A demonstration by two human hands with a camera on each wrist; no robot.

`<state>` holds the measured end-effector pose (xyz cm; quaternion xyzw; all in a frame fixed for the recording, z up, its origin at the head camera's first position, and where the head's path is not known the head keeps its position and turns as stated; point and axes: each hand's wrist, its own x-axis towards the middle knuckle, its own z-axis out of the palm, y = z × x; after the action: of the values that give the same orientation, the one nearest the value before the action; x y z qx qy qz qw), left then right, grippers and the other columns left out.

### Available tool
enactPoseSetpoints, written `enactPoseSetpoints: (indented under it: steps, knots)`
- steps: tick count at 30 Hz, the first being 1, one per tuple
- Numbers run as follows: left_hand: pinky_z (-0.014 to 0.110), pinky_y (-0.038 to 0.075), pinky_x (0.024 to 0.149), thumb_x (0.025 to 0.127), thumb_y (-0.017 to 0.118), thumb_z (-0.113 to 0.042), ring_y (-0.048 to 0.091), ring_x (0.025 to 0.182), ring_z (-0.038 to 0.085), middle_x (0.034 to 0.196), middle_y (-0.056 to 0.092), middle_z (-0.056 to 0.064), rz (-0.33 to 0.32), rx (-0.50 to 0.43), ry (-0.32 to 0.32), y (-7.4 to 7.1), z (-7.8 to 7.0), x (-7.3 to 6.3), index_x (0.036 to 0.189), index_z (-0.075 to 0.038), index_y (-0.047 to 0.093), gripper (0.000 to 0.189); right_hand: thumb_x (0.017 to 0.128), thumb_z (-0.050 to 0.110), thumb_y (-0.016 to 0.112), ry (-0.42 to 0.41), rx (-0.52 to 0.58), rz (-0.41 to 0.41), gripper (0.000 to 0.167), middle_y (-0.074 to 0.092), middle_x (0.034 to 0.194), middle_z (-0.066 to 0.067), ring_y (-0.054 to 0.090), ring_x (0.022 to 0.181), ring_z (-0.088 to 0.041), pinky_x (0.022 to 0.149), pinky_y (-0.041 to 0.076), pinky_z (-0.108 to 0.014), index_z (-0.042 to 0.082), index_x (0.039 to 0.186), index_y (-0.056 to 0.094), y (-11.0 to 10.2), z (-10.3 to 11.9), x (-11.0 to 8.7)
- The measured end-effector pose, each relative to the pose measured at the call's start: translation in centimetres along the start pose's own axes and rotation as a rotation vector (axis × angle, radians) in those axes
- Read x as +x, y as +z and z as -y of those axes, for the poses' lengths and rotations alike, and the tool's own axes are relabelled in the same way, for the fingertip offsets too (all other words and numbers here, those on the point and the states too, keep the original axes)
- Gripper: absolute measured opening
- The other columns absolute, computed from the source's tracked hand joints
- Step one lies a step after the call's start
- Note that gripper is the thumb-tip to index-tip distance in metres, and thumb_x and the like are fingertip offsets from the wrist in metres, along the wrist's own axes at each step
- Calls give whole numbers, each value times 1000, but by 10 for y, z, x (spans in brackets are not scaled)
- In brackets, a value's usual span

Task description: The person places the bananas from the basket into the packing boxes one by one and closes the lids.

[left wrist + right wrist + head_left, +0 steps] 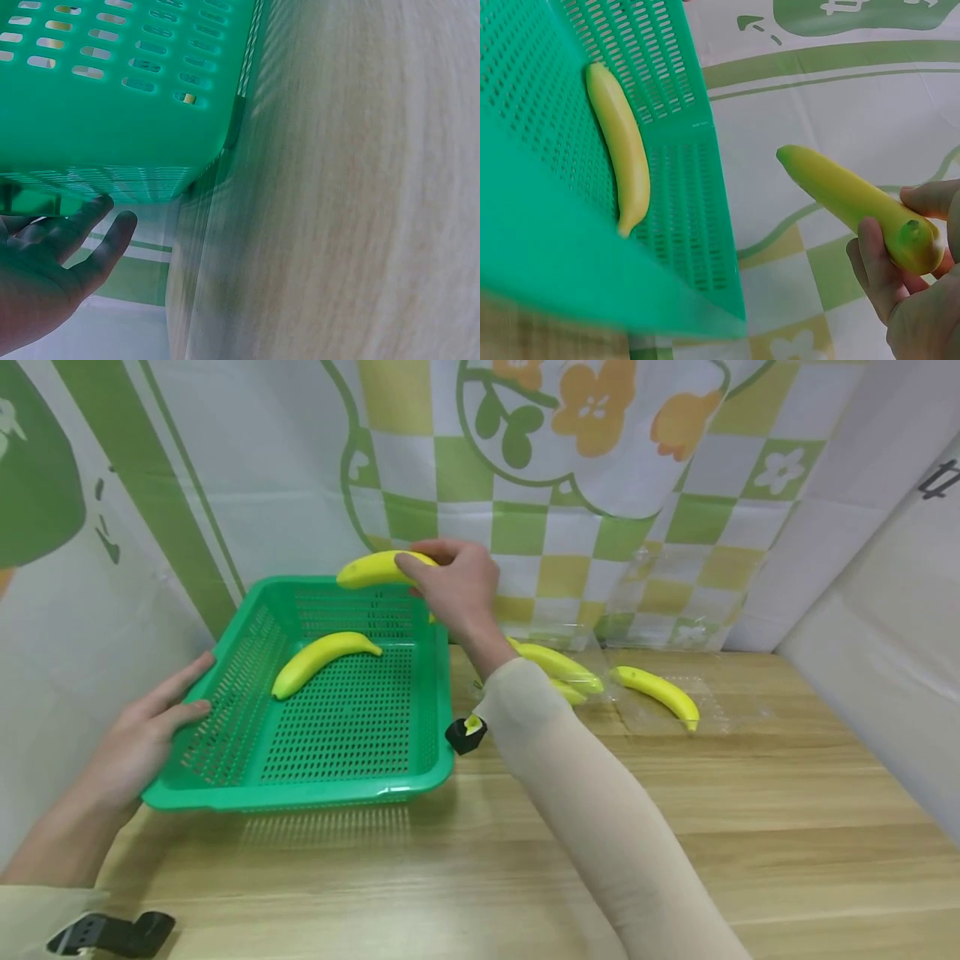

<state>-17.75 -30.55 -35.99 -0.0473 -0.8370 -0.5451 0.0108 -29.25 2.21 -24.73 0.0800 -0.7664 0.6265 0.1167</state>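
My right hand [457,585] grips a yellow banana [371,569] between thumb and fingers, raised over the far right corner of the green plastic basket [300,795]. In the right wrist view, the held banana [847,195] points its greenish tip toward the basket. A second banana [322,660] lies inside the basket on its perforated floor. At the basket's left side, my left hand [146,735] rests its fingertips against the rim, fingers extended. The left wrist view shows that hand [60,262] beside the basket's outer wall [112,127].
Right of the basket, more bananas [558,667] lie in clear plastic packaging, partly hidden by my right forearm. Another banana [660,692] lies in a clear plastic tray [723,702] farther right. A patterned curtain [525,527] hangs behind the wooden table [525,860].
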Motion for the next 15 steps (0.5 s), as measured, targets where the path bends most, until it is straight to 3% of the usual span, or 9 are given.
enactPoseSetpoints:
  steps: [11,15]
  knots:
    - [71,-21,123,116,40,-34,-17,164,33,172,6,-30,-1,21,-7,0,-1,-1,171,-30,15,60,92,15,84,-6,100,-37,27,79,113,-10,79,90,-22,83,67,-37,3,116,80,-27,-13,-7]
    - [71,-20,124,116,40,-35,-17,164,33,172,6,-30,-5,28,-9,0,-1,-1,171,-30,15,60,92,14,85,-17,111,-51,30,79,114,-12,80,94,-27,80,67,-33,2,119,79,-35,-18,-11]
